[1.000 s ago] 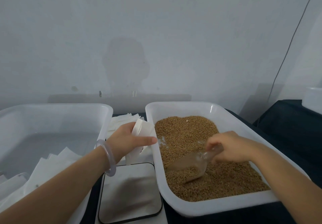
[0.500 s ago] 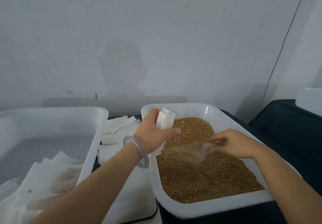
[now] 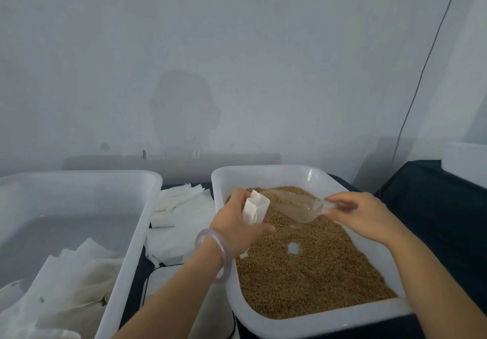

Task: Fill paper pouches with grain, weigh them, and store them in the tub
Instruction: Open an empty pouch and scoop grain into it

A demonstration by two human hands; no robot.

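The left hand (image 3: 238, 229) holds a small paper pouch (image 3: 255, 208) upright over the far left corner of the grain tray (image 3: 316, 323), fingers curled round its lower half so the mouth stays open. The right hand (image 3: 363, 217), above the tray's far middle, pinches the handle of a clear plastic scoop (image 3: 292, 207) between thumb and fingers, with the scoop's lip at the pouch mouth.

The pouch looks thin, light and limp (it will likely buckle if squeezed near the top), so the grip probably belongs low on its sides, with support underneath as the grain (image 3: 303, 272) adds weight. Loose kernels should pour freely and scatter easily, so pouring over the tray seems sensible.

Left of the tray lie a stack of flat pouches (image 3: 179, 207) and a scale (image 3: 159, 279). Further left stands the tub (image 3: 79, 178) with pouches (image 3: 66, 272) inside.

No brand, label or writing can be read anywhere.
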